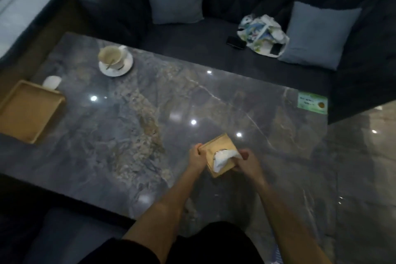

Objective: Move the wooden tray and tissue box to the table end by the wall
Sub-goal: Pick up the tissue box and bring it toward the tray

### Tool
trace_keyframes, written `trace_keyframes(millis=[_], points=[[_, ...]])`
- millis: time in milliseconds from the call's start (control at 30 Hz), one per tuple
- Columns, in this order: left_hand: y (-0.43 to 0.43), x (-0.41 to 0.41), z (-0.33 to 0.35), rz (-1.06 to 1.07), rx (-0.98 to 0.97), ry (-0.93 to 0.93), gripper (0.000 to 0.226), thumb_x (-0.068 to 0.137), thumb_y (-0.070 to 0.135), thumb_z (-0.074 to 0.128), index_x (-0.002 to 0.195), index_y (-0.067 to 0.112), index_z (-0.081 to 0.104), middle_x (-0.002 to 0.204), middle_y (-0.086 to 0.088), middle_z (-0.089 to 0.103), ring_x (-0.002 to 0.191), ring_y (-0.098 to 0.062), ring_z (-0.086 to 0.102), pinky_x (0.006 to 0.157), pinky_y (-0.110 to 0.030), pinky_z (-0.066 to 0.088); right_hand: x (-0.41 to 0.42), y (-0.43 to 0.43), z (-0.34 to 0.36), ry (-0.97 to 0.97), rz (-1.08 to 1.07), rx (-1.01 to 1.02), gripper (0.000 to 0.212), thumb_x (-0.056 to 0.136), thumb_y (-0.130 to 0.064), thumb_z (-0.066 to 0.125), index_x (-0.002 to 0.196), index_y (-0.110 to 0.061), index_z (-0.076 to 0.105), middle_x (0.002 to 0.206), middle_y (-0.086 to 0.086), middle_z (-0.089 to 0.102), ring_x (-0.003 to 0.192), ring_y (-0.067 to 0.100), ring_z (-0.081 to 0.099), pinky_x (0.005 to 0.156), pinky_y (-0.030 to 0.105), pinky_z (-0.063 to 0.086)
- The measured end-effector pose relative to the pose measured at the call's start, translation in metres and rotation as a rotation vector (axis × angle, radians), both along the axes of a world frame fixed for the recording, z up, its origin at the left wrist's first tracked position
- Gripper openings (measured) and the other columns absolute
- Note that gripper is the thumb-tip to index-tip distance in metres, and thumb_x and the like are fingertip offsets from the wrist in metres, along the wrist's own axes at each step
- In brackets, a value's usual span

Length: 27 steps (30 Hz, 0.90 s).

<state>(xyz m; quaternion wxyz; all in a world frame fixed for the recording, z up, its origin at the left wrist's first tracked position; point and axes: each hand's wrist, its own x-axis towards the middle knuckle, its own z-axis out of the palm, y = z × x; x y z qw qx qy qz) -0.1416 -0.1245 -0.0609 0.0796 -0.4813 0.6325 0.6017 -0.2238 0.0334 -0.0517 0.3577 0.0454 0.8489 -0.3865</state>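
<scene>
A square tan tissue box with a white tissue sticking out of its top sits near the front right part of the grey marble table. My left hand grips its left side and my right hand grips its right side. The box looks slightly tilted; whether it rests on the table I cannot tell. The empty wooden tray lies flat at the table's far left end.
A white cup on a saucer stands at the back left. A small white object lies behind the tray. A green card sits at the right edge. Behind the table, the dark sofa holds cushions, a bag and a phone.
</scene>
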Motion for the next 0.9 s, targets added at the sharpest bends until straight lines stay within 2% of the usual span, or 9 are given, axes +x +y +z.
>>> trace_keyframes(millis=[67, 200, 267, 333, 433, 567, 700, 800, 900], points=[[-0.039, 0.030, 0.002, 0.132, -0.004, 0.005, 0.045, 0.095, -0.001, 0.054, 0.139, -0.009, 0.044, 0.139, -0.027, 0.054, 0.130, -0.037, 0.052, 0.113, -0.046, 0.040, 0.023, -0.043, -0.008, -0.025, 0.043, 0.020, 0.039, 0.076, -0.026, 0.079, 0.107, -0.007, 0.063, 0.105, 0.011, 0.070, 0.098, 0.028, 0.067, 0.082, 0.037, 0.054], [-0.115, 0.099, 0.007, 0.205, -0.008, 0.016, 0.035, 0.100, 0.010, 0.049, 0.131, -0.006, 0.053, 0.130, -0.028, 0.060, 0.119, -0.037, 0.060, 0.107, -0.051, 0.046, 0.077, -0.123, -0.023, -0.228, 0.267, 0.080, 0.035, 0.082, -0.035, 0.074, 0.097, -0.006, 0.060, 0.100, 0.014, 0.066, 0.098, 0.030, 0.067, 0.090, 0.047, 0.056], [-0.145, 0.130, 0.005, 0.135, -0.028, -0.019, 0.036, 0.102, 0.017, 0.046, 0.131, 0.000, 0.057, 0.131, -0.023, 0.062, 0.113, -0.027, 0.059, 0.108, -0.043, 0.046, 0.106, -0.152, -0.027, -0.259, 0.348, 0.017, 0.044, 0.082, -0.042, 0.072, 0.104, -0.006, 0.062, 0.104, 0.010, 0.068, 0.098, 0.026, 0.067, 0.089, 0.044, 0.055], [-0.168, 0.152, 0.000, 0.081, -0.025, -0.053, 0.038, 0.103, 0.022, 0.045, 0.135, 0.004, 0.056, 0.135, -0.019, 0.059, 0.120, -0.027, 0.057, 0.109, -0.035, 0.043, 0.125, -0.179, -0.026, -0.232, 0.292, -0.085, 0.047, 0.085, -0.032, 0.073, 0.120, -0.002, 0.060, 0.118, 0.014, 0.067, 0.110, 0.026, 0.065, 0.096, 0.043, 0.054], [-0.194, 0.176, -0.002, 0.046, 0.080, -0.078, 0.041, 0.104, 0.029, 0.040, 0.140, 0.012, 0.050, 0.139, -0.019, 0.056, 0.128, -0.036, 0.053, 0.109, -0.055, 0.044, 0.144, -0.212, -0.018, -0.189, 0.259, -0.106, 0.044, 0.089, -0.025, 0.069, 0.128, -0.007, 0.060, 0.128, 0.013, 0.065, 0.109, 0.020, 0.061, 0.098, 0.037, 0.050], [-0.231, 0.203, 0.005, 0.085, 0.128, -0.065, 0.045, 0.105, 0.026, 0.037, 0.148, 0.013, 0.042, 0.146, -0.017, 0.050, 0.133, -0.036, 0.049, 0.111, -0.055, 0.041, 0.168, -0.244, -0.010, -0.196, 0.413, -0.084, 0.043, 0.094, -0.036, 0.059, 0.133, -0.018, 0.059, 0.135, 0.006, 0.061, 0.123, 0.022, 0.057, 0.104, 0.033, 0.047], [-0.265, 0.247, 0.013, 0.237, 0.102, -0.131, 0.043, 0.104, 0.014, 0.041, 0.146, 0.004, 0.044, 0.147, -0.017, 0.050, 0.134, -0.035, 0.049, 0.113, -0.046, 0.041, 0.206, -0.285, -0.008, -0.247, 0.555, -0.079, 0.047, 0.098, -0.033, 0.052, 0.143, -0.019, 0.049, 0.137, -0.007, 0.053, 0.131, 0.014, 0.047, 0.100, 0.017, 0.035], [-0.279, 0.289, 0.016, 0.342, 0.137, -0.125, 0.042, 0.102, 0.010, 0.048, 0.143, 0.002, 0.047, 0.140, -0.019, 0.055, 0.128, -0.037, 0.054, 0.104, -0.045, 0.048, 0.232, -0.310, -0.012, -0.285, 0.692, -0.146, 0.043, 0.097, -0.026, 0.056, 0.137, -0.010, 0.054, 0.130, 0.012, 0.065, 0.115, 0.023, 0.062, 0.105, 0.032, 0.045], [-0.281, 0.320, 0.016, 0.570, 0.148, -0.097, 0.038, 0.102, 0.004, 0.045, 0.138, -0.003, 0.051, 0.137, -0.023, 0.056, 0.111, -0.032, 0.058, 0.098, -0.042, 0.048, 0.252, -0.328, -0.013, -0.289, 0.810, -0.178, 0.049, 0.096, -0.037, 0.055, 0.142, -0.019, 0.049, 0.130, 0.004, 0.064, 0.114, 0.019, 0.060, 0.103, 0.035, 0.048]])
